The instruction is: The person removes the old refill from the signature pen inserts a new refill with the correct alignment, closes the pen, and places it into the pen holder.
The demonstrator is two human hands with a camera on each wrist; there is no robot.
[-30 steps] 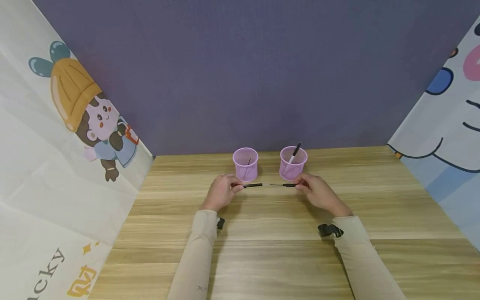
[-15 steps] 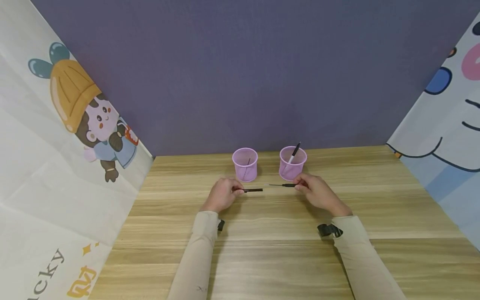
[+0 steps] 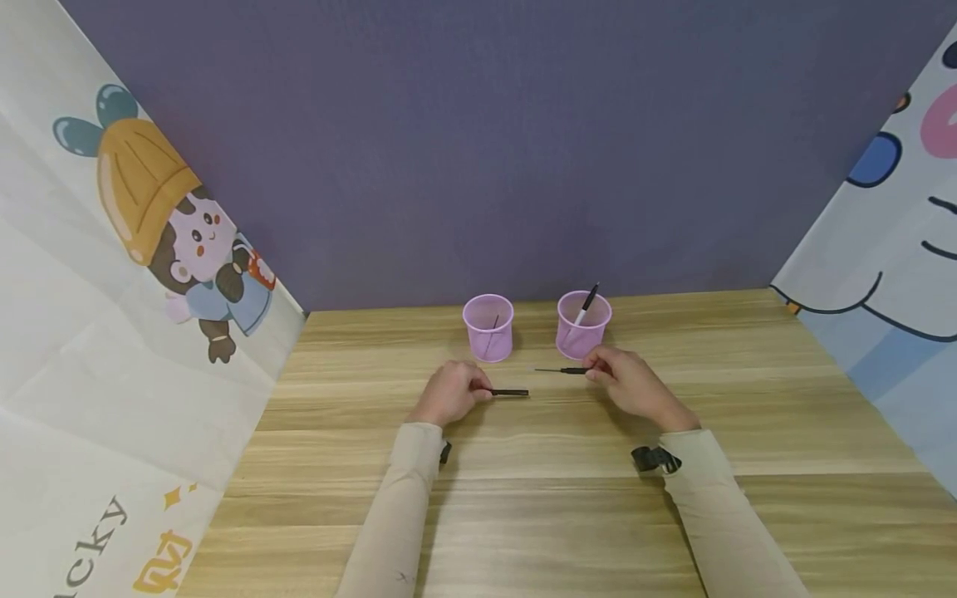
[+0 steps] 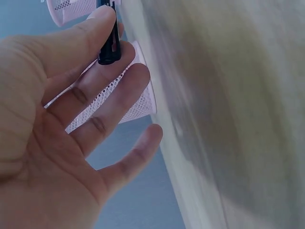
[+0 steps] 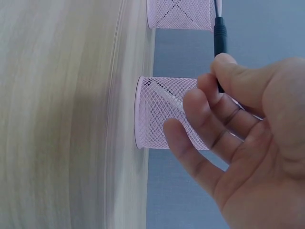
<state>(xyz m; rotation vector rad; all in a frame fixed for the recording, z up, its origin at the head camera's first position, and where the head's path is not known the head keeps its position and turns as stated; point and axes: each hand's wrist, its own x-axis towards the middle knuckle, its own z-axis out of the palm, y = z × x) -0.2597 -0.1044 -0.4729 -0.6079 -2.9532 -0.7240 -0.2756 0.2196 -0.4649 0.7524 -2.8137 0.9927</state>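
Observation:
My left hand (image 3: 452,390) pinches a slim black cap (image 3: 512,393) between thumb and fingertips; its clip-like slotted end (image 4: 109,51) shows in the left wrist view. My right hand (image 3: 634,386) pinches a thin tool like a small screwdriver (image 3: 573,370), with a ribbed black grip (image 5: 219,36) and a narrow shaft pointing left. Cap and tool are apart, the cap lying nearer to me. Both are held over the table, in front of two pink mesh cups. The other fingers of both hands are spread and touch nothing.
The left mesh cup (image 3: 480,342) holds a thin dark stick. A black-and-white pen (image 3: 590,300) leans in the right mesh cup (image 3: 574,342). A grey-blue panel (image 3: 523,166) rises behind the wooden table (image 3: 538,515), with printed sheets at both sides.
My left hand has drawn the cap toward me and slightly right, away from the tool's line. The right hand with the tool has barely moved. Both cups stand where they were.

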